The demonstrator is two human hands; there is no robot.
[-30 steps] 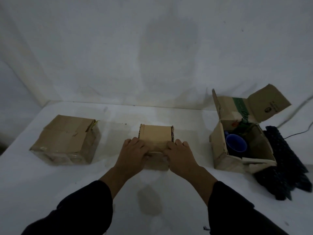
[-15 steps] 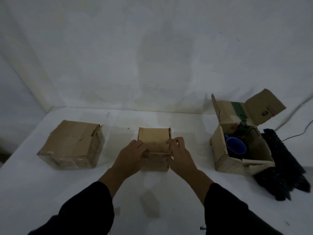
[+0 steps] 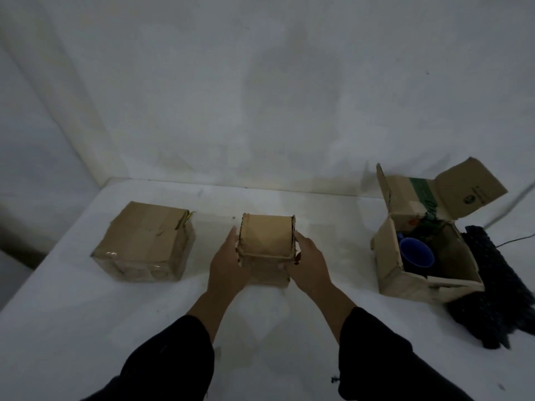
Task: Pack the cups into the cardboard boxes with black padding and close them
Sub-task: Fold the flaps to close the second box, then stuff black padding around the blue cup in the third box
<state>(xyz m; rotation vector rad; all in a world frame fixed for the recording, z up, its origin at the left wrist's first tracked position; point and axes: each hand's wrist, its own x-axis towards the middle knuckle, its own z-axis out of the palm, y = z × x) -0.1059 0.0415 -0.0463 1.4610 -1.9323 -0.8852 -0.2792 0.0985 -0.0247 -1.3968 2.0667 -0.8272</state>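
Entry, head view. White table [image 3: 86, 328] against a white wall [image 3: 260, 82]; three cardboard boxes stand in a row along the far half of the table.

- Closed box [image 3: 144, 241]: towards the left edge, flaps down, well apart from the hands.
- Middle box [image 3: 266, 241]: the small one, at the centre of the table, lid flap folded down over the top. I read both hands on it.
- Left hand [image 3: 228, 264]: grips the box's left side, fingers pressed together and laid along the wall, thumb round the front corner.
- Right hand [image 3: 309, 261]: grips the right side in the same way, fingers together along the wall, thumb tip on the front face below the lid edge.
- I cannot tell whether the box rests on the table or is just clear of it.
- Open box [image 3: 388, 256]: near the right edge, flaps standing up, green print on the rear flap.
- Blue cup [image 3: 417, 253]: inside the open box, tilted against its left wall with the mouth turned towards me.
- Black padding [image 3: 498, 287]: a dark bundle on the table at the right edge, touching the open box's right wall.
- Thin cable [image 3: 518, 240]: behind the padding, running off to the right.
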